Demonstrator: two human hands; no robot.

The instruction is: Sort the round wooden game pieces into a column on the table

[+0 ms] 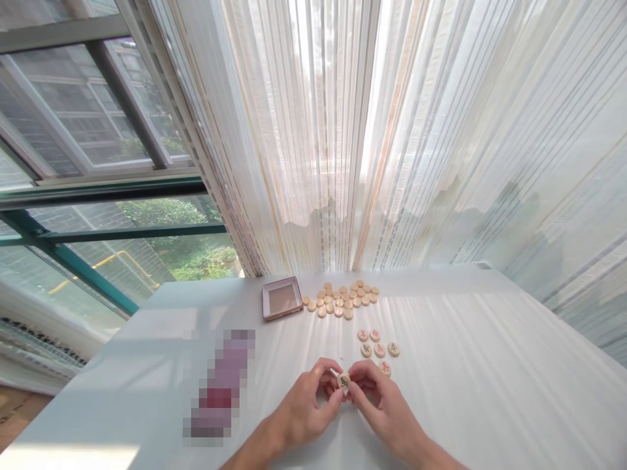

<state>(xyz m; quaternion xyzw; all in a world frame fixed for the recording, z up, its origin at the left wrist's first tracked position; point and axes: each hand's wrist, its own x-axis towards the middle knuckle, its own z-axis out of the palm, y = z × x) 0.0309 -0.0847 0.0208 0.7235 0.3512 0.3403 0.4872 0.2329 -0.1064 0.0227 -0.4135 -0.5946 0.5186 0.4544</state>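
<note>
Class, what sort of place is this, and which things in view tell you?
Probably a room in a home: a white table near a window overlooking greenery, with a long striped curtain behind it.

The scene is brightly lit by daylight admitted through the window (102, 186) at left and filtered by the curtain (392, 130), whose brightest folds are washed out. Soft streaks are cast across the table (490, 365); a patch (225, 385) at left is pixelated, and edges are stretched.
</note>
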